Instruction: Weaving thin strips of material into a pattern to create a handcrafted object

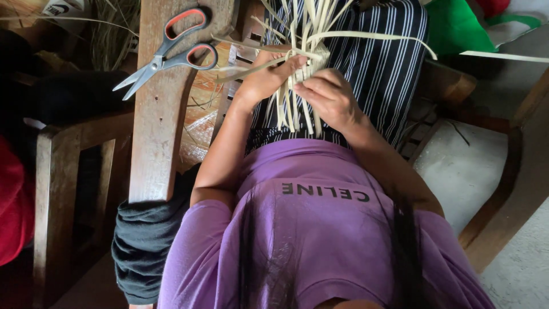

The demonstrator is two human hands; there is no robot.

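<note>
Pale leaf strips [297, 86] sit bunched in the person's lap, over the striped dark skirt [389, 63], with both hands closed on them. The left hand [266, 80] grips the bundle from its side, thumb laid across the woven part near the top and fingers curled behind — a firm hold on the strips. The right hand [331, 100] presses against the other side, fingers bent and pinching a few strands near the middle of the bunch. Above the hands the strips fan out loose; one long strand arcs away towards the right, and short ends hang down below the knuckles.

Outward from there, the purple shirt [309, 229] fills the lower part of the view. Just left of the left forearm runs a worn wooden plank [154, 131] — a chair arm, it seems — and on its far end lie scissors [168, 54] with red and grey handles, blades slightly parted and pointing left, well apart from the hands. A dark cloth [143, 246] is bunched at the plank's near end. Green fabric [457, 28] lies beyond the skirt to the right, above a grey concrete floor [463, 177].
</note>
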